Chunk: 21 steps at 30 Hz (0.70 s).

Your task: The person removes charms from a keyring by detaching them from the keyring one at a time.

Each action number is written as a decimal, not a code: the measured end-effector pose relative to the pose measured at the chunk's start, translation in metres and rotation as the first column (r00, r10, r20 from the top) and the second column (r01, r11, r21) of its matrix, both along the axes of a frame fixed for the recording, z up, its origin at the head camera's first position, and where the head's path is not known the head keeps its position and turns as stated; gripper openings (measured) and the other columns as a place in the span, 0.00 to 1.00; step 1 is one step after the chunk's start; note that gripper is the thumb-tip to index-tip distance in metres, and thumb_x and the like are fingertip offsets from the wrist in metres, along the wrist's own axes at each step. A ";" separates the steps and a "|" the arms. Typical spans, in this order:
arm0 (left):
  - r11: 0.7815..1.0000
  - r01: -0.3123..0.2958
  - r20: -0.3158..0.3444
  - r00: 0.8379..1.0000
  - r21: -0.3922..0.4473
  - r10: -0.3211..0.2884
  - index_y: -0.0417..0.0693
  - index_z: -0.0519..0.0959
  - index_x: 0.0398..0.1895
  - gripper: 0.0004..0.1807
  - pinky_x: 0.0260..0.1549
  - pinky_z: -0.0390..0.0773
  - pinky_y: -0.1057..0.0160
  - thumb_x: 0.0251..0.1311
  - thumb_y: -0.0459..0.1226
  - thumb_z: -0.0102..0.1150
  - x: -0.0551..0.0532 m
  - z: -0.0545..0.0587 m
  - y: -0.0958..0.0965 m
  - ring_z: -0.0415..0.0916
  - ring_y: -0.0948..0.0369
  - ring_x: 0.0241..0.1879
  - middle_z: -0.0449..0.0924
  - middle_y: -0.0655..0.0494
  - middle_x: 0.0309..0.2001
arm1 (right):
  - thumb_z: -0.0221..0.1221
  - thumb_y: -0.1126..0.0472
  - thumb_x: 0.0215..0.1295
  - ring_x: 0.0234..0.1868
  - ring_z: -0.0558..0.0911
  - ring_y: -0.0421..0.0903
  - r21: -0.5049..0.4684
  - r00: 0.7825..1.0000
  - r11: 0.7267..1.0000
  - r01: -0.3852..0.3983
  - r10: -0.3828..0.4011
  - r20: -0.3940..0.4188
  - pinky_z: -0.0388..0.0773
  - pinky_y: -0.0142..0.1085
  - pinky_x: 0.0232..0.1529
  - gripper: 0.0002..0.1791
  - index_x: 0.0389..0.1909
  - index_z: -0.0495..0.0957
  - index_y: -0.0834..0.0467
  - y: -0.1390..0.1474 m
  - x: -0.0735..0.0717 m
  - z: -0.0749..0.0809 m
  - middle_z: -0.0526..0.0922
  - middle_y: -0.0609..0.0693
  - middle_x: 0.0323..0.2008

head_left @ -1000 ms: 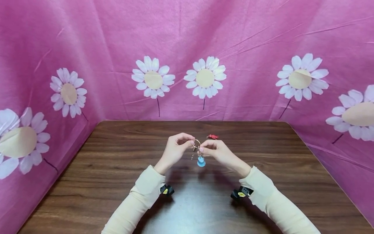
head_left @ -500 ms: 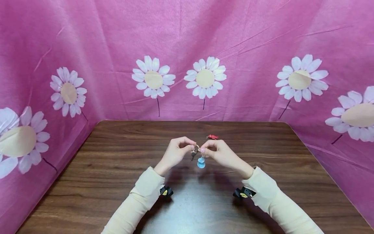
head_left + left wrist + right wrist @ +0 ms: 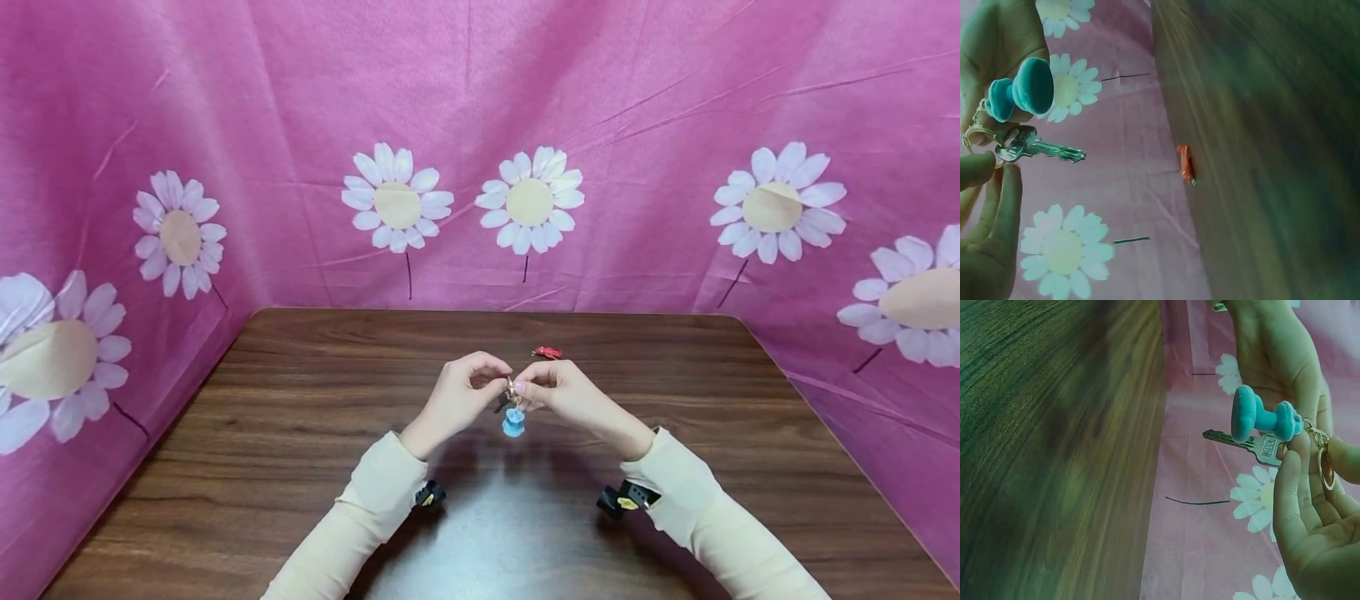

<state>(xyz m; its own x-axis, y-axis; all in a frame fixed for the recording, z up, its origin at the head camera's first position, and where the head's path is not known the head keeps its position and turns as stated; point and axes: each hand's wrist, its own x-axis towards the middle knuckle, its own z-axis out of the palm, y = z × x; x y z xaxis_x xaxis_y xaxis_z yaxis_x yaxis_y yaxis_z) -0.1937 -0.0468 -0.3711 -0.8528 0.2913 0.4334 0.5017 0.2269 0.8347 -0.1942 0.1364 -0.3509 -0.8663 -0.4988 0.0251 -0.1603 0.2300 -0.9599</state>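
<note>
Key ring [image 3: 512,385], gold-coloured, held in the air just below centre of the head view, pinched between both hands above the worktop [image 3: 300,433]. In the right wrist view the ring [image 3: 1324,464] shows at the right edge of the frame; in the left wrist view [image 3: 979,139] at the left edge.

Hanging from the ring: a blue charm [image 3: 513,422], spool-shaped with a wide flared end, dangling just under the fingertips, clear of the wood. Same charm at upper left of the left wrist view [image 3: 1019,90] and upper right of the right wrist view [image 3: 1263,417]. A silver key [image 3: 1038,146] also hangs on the ring, its blade pointing away from the fingers; seen again beside the charm [image 3: 1244,442].

Left hand [image 3: 461,393]: fingers curled, thumb and forefinger pinching the ring from the left side. Right hand [image 3: 558,390]: fingers curled, pinching the ring from the right side; fingertips of the two hands nearly meet.

Cream sleeves cover both forearms, lower centre of the head view.

A small red object [image 3: 547,352] lies on the worktop just beyond the right hand, apart from it; also mid-frame in the left wrist view [image 3: 1185,163].

Pink cloth with white daisies [image 3: 528,202] walls the worktop at back and sides.
</note>
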 end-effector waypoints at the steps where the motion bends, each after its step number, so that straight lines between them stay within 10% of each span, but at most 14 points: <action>1: 1.000 0.005 -0.039 0.999 0.005 -0.005 0.37 0.80 0.35 0.07 0.37 0.80 0.70 0.51 0.25 0.59 0.001 0.001 0.000 0.80 0.59 0.35 0.82 0.47 0.34 | 0.54 0.67 0.63 0.26 0.78 0.36 0.002 1.000 1.000 0.000 0.000 0.002 0.82 0.45 0.38 0.12 0.37 0.74 0.76 0.000 0.000 0.000 0.79 0.46 0.24; 10: 0.998 0.060 -0.298 0.952 -0.032 -0.067 0.38 0.81 0.31 0.06 0.37 0.80 0.71 0.50 0.23 0.60 0.001 0.003 0.000 0.80 0.58 0.36 0.81 0.48 0.34 | 0.53 0.67 0.63 0.26 0.78 0.35 -0.020 0.999 1.000 -0.016 0.017 0.031 0.82 0.41 0.38 0.13 0.39 0.73 0.77 -0.001 0.005 0.004 0.78 0.44 0.23; 16: 0.996 0.070 -0.301 0.950 -0.052 -0.082 0.33 0.79 0.29 0.05 0.35 0.82 0.66 0.50 0.20 0.57 0.018 0.024 0.004 0.80 0.54 0.32 0.80 0.44 0.30 | 0.54 0.67 0.63 0.27 0.78 0.35 -0.029 0.999 0.999 -0.024 0.025 0.041 0.82 0.43 0.39 0.13 0.38 0.73 0.77 0.003 0.007 0.005 0.78 0.44 0.23; 21: 1.000 0.021 -0.172 0.985 -0.010 -0.022 0.31 0.79 0.28 0.04 0.31 0.82 0.67 0.49 0.20 0.57 0.021 0.029 0.004 0.80 0.54 0.28 0.81 0.41 0.28 | 0.55 0.66 0.62 0.27 0.79 0.35 -0.027 0.999 0.999 -0.027 0.028 0.029 0.82 0.44 0.39 0.14 0.38 0.73 0.77 0.004 0.008 0.004 0.78 0.43 0.23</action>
<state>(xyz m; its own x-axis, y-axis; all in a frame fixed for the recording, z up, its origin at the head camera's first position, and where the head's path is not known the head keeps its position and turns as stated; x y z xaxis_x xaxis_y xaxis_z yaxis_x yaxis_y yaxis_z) -0.1725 -0.0428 -0.3420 -0.7590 0.3130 0.5710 0.6429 0.2209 0.7334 -0.1860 0.1402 -0.3468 -0.8527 -0.5222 0.0137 -0.1379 0.1998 -0.9701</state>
